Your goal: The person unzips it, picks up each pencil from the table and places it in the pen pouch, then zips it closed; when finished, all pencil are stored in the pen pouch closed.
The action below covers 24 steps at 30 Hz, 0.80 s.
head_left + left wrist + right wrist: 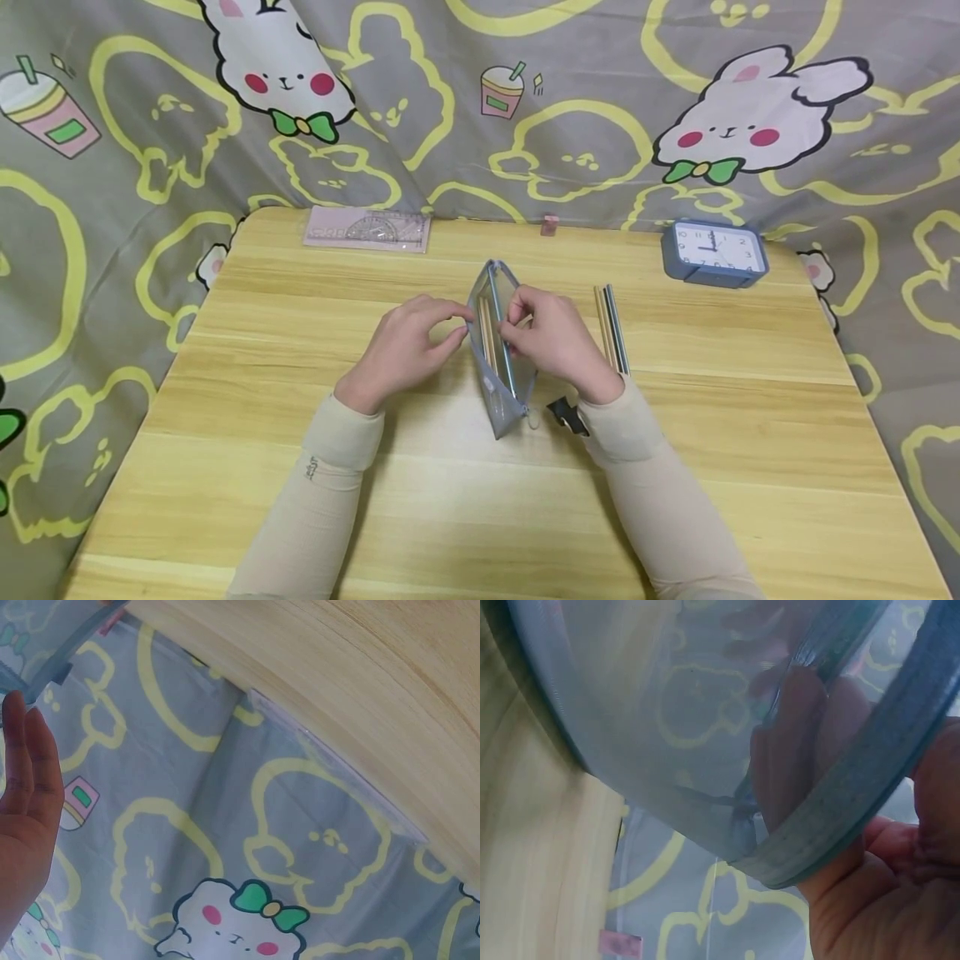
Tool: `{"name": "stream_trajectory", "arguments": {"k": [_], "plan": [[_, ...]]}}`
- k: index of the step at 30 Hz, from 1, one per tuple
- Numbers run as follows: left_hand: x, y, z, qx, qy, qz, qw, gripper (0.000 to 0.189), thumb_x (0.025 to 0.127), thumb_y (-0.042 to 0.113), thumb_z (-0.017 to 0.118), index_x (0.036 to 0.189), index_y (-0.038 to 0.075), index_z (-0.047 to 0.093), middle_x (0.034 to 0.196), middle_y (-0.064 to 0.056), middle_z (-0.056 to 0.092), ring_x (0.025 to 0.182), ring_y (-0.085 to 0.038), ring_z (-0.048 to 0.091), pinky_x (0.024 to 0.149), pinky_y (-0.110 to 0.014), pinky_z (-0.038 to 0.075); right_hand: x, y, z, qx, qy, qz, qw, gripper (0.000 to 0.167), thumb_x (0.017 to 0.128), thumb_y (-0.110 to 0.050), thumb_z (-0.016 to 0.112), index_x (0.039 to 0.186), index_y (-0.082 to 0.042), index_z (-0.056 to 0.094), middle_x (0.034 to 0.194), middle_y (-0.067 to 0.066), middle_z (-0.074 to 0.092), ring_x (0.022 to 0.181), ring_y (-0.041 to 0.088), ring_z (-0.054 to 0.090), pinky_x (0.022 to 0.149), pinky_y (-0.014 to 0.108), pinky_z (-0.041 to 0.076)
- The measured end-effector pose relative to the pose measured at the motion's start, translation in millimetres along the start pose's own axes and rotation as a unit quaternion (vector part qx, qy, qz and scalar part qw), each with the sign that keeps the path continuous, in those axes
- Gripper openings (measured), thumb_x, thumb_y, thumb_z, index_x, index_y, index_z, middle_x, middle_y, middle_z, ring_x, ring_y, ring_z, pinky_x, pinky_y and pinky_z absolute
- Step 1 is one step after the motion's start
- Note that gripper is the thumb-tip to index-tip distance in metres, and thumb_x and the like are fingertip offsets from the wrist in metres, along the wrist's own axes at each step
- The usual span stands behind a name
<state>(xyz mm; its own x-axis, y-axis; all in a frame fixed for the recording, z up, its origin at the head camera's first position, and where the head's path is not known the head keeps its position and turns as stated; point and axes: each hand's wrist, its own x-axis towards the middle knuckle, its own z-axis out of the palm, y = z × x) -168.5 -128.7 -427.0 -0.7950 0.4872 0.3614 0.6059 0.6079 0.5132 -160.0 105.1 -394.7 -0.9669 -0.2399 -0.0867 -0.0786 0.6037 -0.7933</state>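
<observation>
A grey see-through zip pencil case [501, 417] stands unzipped in the middle of the table, its mouth facing up. Several wood-coloured pencils [487, 329] lie inside it. My left hand [408, 346] pinches the left rim between thumb and forefinger; the left wrist view shows its fingers [45, 761] right at the case's edge. Reaching over the right rim, my right hand [551, 333] pinches a long blue pencil [508, 367] in the mouth of the case. Its fingers [791, 742] show through the clear wall in the right wrist view.
Right of the case lie gold, black and blue pencils [613, 329], partly behind my right forearm. A small black object [567, 415] is by the right cuff. Along the back are a ruler set [366, 229], a pink eraser [550, 225] and a blue clock [714, 252], before a patterned curtain.
</observation>
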Motion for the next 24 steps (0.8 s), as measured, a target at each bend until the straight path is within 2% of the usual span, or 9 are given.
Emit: {"name": "stream_trajectory", "arguments": {"k": [8,15,24], "plan": [[0.0,-0.5,0.2,0.001,0.003,0.0,1.0,0.019,0.097,0.017,0.077,0.115,0.016,0.079,0.114,-0.003,0.081,0.105,-0.023,0.074,0.089,-0.044,0.062,-1.4,-0.6,-0.5,0.001,0.0,-0.005,1.0,0.017,0.098,-0.011,0.071,0.088,-0.011,0.058,0.079,0.008,0.074,0.061,0.014,0.072,0.05,0.027,0.048],[0.4,-0.9,0.8,0.004,0.002,-0.005,1.0,0.018,0.097,0.017,0.076,0.115,0.017,0.079,0.113,0.0,0.081,0.103,-0.022,0.074,0.088,-0.043,0.062,-1.5,-2.9,-0.8,-0.007,-0.008,-0.007,0.9999,0.016,0.098,-0.013,0.071,0.088,-0.012,0.058,0.073,0.005,0.073,0.063,0.025,0.076,0.049,0.026,0.045],[0.5,-0.2,0.9,0.002,0.0,-0.003,1.0,0.018,0.097,0.016,0.076,0.115,0.017,0.079,0.114,-0.001,0.081,0.105,-0.022,0.074,0.09,-0.043,0.062,-1.3,-2.4,-0.2,-0.004,-0.016,-0.004,0.9999,0.015,0.099,-0.013,0.07,0.089,-0.011,0.058,0.073,0.004,0.074,0.067,0.03,0.078,0.048,0.025,0.042]]}}
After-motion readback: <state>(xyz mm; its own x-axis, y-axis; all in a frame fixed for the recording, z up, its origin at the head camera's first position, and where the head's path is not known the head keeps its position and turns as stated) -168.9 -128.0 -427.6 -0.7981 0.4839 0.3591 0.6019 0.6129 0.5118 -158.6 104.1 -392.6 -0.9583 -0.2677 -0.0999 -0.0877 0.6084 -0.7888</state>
